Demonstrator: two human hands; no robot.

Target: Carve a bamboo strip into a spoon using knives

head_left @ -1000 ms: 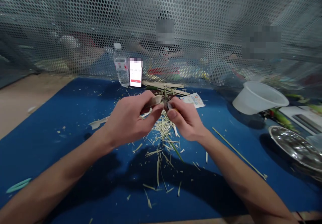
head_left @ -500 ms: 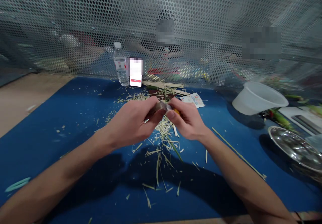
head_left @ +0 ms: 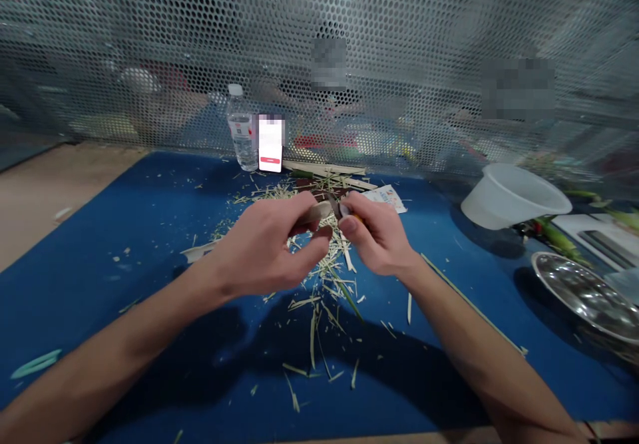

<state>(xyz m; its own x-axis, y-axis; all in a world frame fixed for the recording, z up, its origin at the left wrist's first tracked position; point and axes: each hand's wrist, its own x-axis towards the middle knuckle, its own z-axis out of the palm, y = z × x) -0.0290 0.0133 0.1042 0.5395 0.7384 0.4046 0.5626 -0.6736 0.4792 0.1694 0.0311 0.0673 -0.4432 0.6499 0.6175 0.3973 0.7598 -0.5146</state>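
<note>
Cream strip (head_left: 319, 212) in left fingers (head_left: 302, 200)

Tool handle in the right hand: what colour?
The handle looks yellow-orange, best in the head view.

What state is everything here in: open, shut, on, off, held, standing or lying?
Left hand: curled around the pale piece
Pale piece: held
Right hand: closed on the knife
Knife: held, blade bare
Shavings: scattered
Bottle: standing, capped
Phone: propped upright, screen on
Packet: lying; opened or sealed, can't tell
Tub: open-topped
Dish: uncovered
</note>
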